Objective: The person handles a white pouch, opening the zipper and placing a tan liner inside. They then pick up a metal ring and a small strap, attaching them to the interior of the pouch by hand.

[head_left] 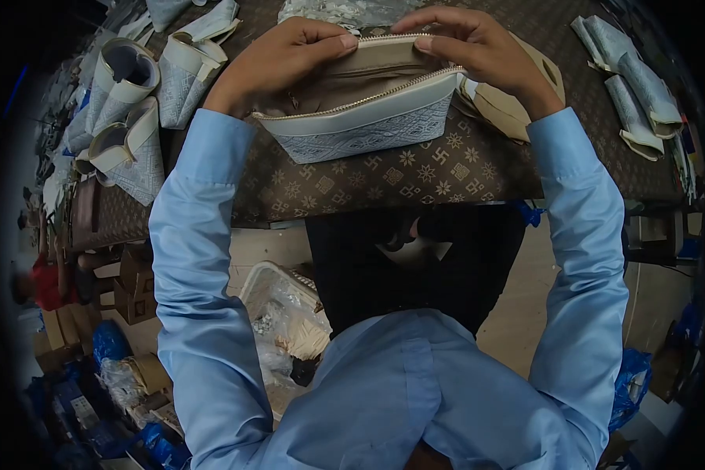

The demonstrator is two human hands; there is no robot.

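A zippered pouch (360,133) with a grey-blue woven pattern and a cream band stands on the brown patterned tablecloth (415,176). Its gold-toothed zip is undone, so the beige lining (313,98) shows inside. My left hand (290,59) pinches the far rim near the middle, thumb on the inner side. A short way along the same rim, my right hand (486,51) grips with its thumb inside and fingers behind. Part of the fingers of both hands is hidden behind the rim. Tan flat pieces (509,110) lie beneath my right wrist.
Several similar patterned pouches (137,145) stand at the table's left, and more rolled ones (634,102) lie at the right. Clear plastic (345,9) lies at the far edge. Below are a white basket (266,282) and cardboard boxes (137,286). A person in red (51,282) is at far left.
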